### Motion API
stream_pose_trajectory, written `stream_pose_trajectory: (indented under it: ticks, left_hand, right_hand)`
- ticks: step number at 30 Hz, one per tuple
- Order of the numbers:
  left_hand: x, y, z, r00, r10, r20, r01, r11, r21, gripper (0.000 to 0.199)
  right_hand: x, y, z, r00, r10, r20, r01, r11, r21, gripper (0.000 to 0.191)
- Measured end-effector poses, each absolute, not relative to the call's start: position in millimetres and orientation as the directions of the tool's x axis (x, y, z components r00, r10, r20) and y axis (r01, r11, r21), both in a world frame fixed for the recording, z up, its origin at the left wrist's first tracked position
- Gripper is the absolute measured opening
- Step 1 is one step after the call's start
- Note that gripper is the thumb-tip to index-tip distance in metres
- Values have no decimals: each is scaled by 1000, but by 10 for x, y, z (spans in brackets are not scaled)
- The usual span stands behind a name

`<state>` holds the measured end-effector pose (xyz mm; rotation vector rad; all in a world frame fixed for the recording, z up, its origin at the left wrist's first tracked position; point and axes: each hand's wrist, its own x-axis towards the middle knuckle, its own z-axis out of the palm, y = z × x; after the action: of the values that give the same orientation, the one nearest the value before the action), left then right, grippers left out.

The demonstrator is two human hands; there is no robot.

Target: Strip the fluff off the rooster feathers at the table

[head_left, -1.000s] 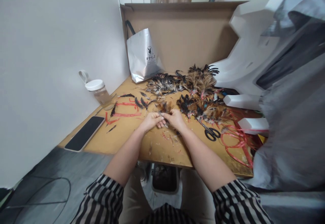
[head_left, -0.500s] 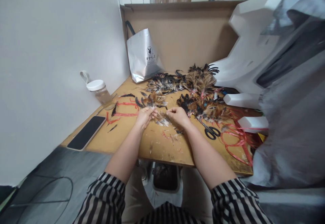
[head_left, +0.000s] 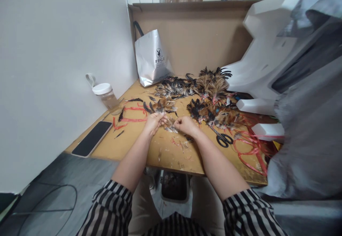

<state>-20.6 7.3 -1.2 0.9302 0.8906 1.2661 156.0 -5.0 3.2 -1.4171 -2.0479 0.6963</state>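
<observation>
My left hand (head_left: 156,122) is closed in a pinch on the base of a brown and black feather bunch (head_left: 161,104), whose dark tips fan out beyond the fingers. To its right, my right hand (head_left: 185,125) has its fingers curled together; whatever they pinch is too small or hidden to name. Between the hands, loose feathers (head_left: 171,126) with pale, fluffy ends lie on the wooden table (head_left: 157,157). Right of my right hand are tied feather bunches (head_left: 213,113) and black-handled scissors (head_left: 223,139).
Behind lie a dark feather pile (head_left: 175,87) and a brown bunch (head_left: 212,81), near a silver bag (head_left: 152,59). Left are a lidded jar (head_left: 107,97), a phone (head_left: 92,139) and red strips (head_left: 135,120). Red ribbon (head_left: 251,147) and white foam (head_left: 267,131) lie right.
My right hand has turned slightly and its fingers have curled in more over the loose feathers. My left hand keeps its pinch on the bunch. The view has shifted a little.
</observation>
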Motion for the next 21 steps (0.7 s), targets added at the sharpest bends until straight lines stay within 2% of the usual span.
stream_pose_trajectory:
  ticks: [6,10,12,15,18,21]
  left_hand:
    - [-199,61,-7,106,994,-33,-373,70,925,22]
    - [-199,55,0,101,994,-39,-373,74,925,21]
    - [-202,54,5,90,995,-41,-373,72,925,20]
    - [-209,53,16,89,996,-30,-407,64,911,19]
    - [-216,53,27,107,994,-36,-457,81,886,16]
    - [-218,50,32,149,987,-60,-486,126,865,12]
  right_hand:
    - [1496,-182,160,-281,954,104,808,294,-511,7]
    - [1498,-178,161,-280,954,106,807,294,-512,10]
    - [1519,-149,136,-273,957,95,775,278,-568,10]
    - [1555,-94,95,-246,966,76,661,225,-716,11]
    - [1573,-49,77,-175,984,37,461,115,-880,12]
    - [1574,-24,92,-132,991,-9,201,18,-980,14]
